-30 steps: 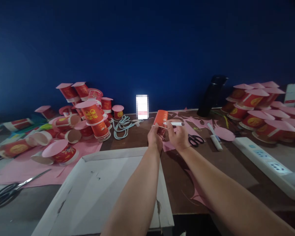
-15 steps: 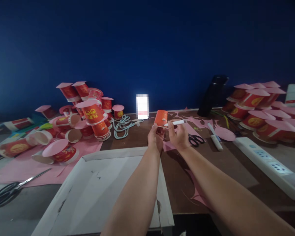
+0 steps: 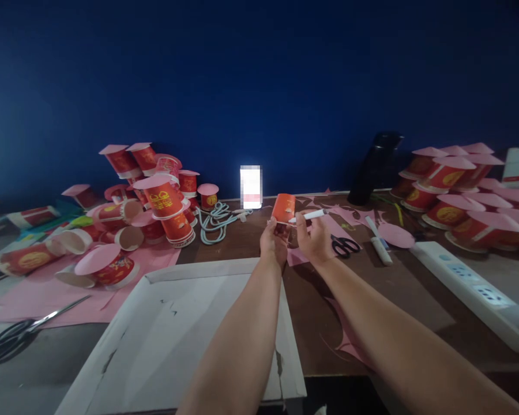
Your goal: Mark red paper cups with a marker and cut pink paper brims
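A red paper cup is tilted in my left hand, whose fingers close around its lower end. My right hand pinches a white marker pen, its tip against or very close to the cup's side. Behind my right wrist lies a pair of black-handled scissors. Pink paper scraps spread over the brown table around both hands. Below my left forearm is a shallow white cardboard tray.
Red cups with pink paper discs are heaped at left and stacked at right. A white power strip, a marker, a black bottle, a coiled cable, a lit phone and larger scissors lie around.
Almost nothing differs. Both hands, the cup and the pen hold the same places, with only a very slight shift of the view.
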`<action>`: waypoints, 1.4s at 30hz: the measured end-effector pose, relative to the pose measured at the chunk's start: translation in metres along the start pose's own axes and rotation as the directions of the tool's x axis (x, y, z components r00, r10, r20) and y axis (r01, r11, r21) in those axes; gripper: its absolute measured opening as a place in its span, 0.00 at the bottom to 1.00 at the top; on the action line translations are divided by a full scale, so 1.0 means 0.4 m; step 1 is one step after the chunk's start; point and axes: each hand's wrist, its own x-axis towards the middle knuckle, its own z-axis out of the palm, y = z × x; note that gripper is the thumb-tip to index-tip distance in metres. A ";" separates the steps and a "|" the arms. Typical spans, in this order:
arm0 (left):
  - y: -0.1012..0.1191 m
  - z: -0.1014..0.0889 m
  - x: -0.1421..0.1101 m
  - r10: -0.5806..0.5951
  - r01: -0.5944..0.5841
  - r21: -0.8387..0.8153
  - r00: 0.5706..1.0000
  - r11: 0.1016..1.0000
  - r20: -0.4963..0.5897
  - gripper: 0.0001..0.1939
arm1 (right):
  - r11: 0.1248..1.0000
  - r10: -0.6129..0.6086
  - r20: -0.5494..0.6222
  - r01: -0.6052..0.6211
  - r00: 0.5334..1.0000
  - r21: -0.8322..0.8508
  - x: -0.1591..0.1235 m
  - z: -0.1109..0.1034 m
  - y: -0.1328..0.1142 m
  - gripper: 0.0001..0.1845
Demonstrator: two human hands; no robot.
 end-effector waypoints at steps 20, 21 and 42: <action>-0.016 -0.001 0.008 0.079 -0.083 0.102 0.996 0.991 0.041 0.02 | 0.998 -0.044 0.010 0.044 0.999 0.049 0.000 -0.011 -0.023 0.11; -0.017 -0.001 0.009 0.087 -0.092 0.106 0.995 0.990 0.047 0.03 | 0.998 -0.038 0.014 0.037 0.999 0.048 0.000 -0.011 -0.023 0.11; -0.010 -0.002 0.001 0.117 -0.126 0.127 0.990 0.984 0.082 0.03 | 0.997 -0.070 0.035 0.069 0.997 0.036 0.008 -0.014 -0.016 0.11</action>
